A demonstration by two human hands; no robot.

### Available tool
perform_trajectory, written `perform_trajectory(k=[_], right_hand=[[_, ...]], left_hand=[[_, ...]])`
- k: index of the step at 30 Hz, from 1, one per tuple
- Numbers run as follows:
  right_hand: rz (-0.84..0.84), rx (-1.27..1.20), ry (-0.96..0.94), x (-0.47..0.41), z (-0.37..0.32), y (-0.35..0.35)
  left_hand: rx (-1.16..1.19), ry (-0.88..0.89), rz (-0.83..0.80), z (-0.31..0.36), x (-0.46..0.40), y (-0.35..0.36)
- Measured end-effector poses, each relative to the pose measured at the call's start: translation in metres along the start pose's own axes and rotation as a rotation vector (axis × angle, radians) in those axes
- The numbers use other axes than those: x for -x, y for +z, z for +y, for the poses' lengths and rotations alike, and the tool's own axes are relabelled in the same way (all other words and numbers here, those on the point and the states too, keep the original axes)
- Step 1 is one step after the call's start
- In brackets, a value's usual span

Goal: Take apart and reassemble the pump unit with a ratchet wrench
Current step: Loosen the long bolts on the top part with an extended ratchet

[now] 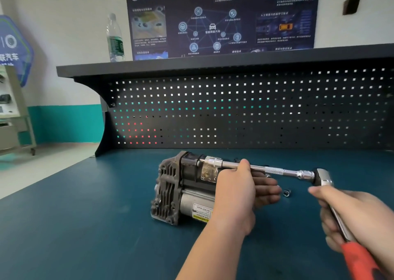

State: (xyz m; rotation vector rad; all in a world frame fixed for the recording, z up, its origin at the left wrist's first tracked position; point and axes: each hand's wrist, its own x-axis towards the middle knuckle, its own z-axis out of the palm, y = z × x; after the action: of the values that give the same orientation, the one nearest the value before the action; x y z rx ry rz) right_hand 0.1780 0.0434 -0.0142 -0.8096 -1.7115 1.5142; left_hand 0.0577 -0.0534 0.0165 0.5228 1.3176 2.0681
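The pump unit (183, 186), grey finned metal with a yellow warning label, lies on its side on the blue table (85, 226). My left hand (238, 192) wraps around its right end, thumb against the chrome extension bar (275, 170). The bar runs from a socket at the pump's top to the head of the ratchet wrench (323, 178). My right hand (354, 215) grips the wrench's shaft just above its red handle, which runs down to the lower right.
A small loose socket or nut (286, 193) lies on the table just right of my left hand's fingers. A dark pegboard (255, 109) backs the table under a shelf holding a water bottle (115, 39). A cart stands at the far left.
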Motion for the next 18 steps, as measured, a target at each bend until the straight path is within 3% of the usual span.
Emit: perform_trajectory(k=[18], right_hand=[[-0.062, -0.075, 0.061, -0.0016, -0.0073, -0.0043]], left_hand=[[0.14, -0.084, 0.043, -0.0023, 0.0008, 0.0028]])
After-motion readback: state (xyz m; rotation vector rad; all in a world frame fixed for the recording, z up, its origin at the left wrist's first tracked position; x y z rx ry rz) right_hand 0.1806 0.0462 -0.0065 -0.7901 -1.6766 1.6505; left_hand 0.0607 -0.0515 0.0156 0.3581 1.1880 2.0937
